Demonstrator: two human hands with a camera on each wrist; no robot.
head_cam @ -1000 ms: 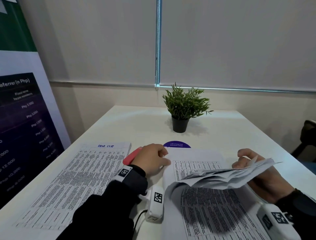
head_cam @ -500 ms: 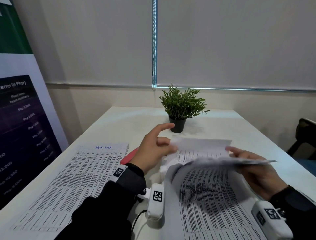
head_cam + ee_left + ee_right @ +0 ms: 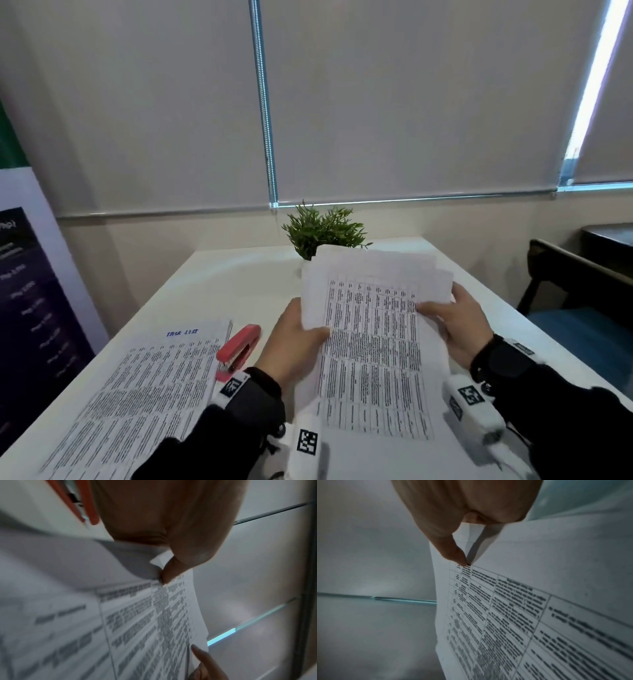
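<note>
**Left grip** [image 3: 291, 346]: closed on the left edge of the sheaf of printed sheets [image 3: 373, 342], thumb on the printed face, fingers behind. The left wrist view confirms a pinch at the paper's edge, with one small corner folded against the thumb.

**Right grip** [image 3: 459, 329]: closed on the right edge of the same sheaf, thumb across the front, fingers behind the pages. The right wrist view shows the thumb tip pressed at the top of the printed table, with a creased sheet corner just behind it.

**Sheaf:** held between both grips over the near right part of the bench [image 3: 222, 274]. Its far end is raised and tilted toward the person. Its near end runs down between the two wrists; whether it rests on the bench cannot be told. The far edges of the sheets are uneven, stepped at the far right corner. The front page carries a dense table, too blurred to read.

**Other items:**
- A second pile of printed sheets [image 3: 137, 394] lies flat on the left of the bench, with blue handwriting near its far edge.
- A red stapler [image 3: 239, 346] lies just beside that pile's right edge, near the left grip but apart from it.
- A potted plant [image 3: 322, 229] stands at the far middle of the bench, partly hidden behind the sheaf.
- A printed banner [image 3: 30, 291] stands at the left.
- A dark chair [image 3: 565, 270] stands at the right.
</note>
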